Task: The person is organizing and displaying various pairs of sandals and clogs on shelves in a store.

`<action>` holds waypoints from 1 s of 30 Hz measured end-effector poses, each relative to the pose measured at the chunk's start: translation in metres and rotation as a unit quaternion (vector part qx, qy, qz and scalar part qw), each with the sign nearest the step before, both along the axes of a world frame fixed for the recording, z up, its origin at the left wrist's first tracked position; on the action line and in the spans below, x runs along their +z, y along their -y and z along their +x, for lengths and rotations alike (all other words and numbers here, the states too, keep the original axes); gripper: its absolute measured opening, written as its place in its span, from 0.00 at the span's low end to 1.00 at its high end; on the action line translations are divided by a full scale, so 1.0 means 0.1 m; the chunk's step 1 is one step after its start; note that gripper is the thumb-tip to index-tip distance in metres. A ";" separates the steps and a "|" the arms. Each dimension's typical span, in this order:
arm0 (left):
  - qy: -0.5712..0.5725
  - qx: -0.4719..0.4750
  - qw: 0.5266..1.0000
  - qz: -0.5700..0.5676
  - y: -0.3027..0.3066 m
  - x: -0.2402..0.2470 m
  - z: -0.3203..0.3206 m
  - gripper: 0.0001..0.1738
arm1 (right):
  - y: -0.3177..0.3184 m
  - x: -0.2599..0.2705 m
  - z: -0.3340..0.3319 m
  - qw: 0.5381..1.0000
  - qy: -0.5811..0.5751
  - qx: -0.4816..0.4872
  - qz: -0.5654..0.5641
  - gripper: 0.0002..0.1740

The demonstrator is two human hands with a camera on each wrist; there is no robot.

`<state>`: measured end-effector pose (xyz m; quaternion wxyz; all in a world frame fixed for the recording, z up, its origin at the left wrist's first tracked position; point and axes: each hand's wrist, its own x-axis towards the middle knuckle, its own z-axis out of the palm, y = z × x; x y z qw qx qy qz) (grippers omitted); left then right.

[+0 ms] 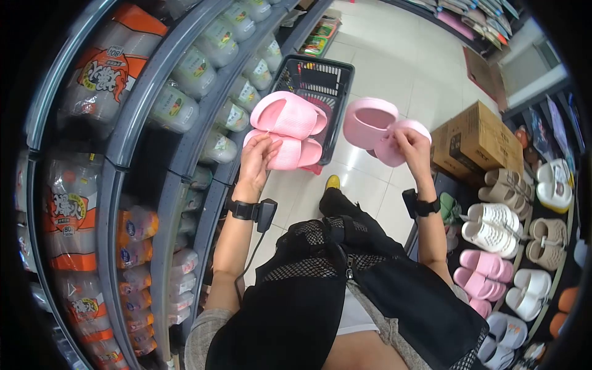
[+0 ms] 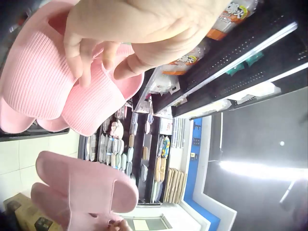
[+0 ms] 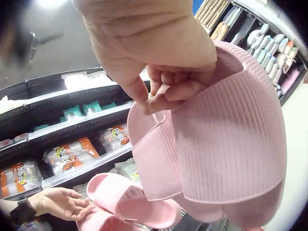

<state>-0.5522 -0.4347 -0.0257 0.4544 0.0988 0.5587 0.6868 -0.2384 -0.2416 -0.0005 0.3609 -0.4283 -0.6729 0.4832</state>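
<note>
Gripping pink slippers (image 1: pixel 287 126) beside "80" packets (image 1: pixel 117 68)

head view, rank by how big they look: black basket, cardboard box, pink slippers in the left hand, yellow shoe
1. black basket, partly covered
2. cardboard box and pink slippers in the left hand: look alike, slippers nearer the camera, unranked
3. yellow shoe, only its toe shows
</note>
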 end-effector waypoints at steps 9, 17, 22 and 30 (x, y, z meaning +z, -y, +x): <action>0.010 0.067 0.992 -0.103 -0.95 -0.59 -0.53 0.12 | -1.00 0.05 -1.40 0.947 0.053 0.256 0.186 0.11; 0.070 0.070 0.987 -0.124 -1.27 -1.44 -1.03 0.12 | -1.09 -0.17 -2.18 0.861 0.113 0.408 0.281 0.12; 0.093 0.080 0.977 -0.175 -1.32 -1.34 -1.08 0.19 | -1.01 -0.64 -2.40 0.852 0.161 0.430 0.253 0.12; 0.124 -0.007 0.971 -0.206 -1.37 -1.62 -1.20 0.17 | -0.78 -1.56 -2.66 0.834 0.348 0.397 0.162 0.13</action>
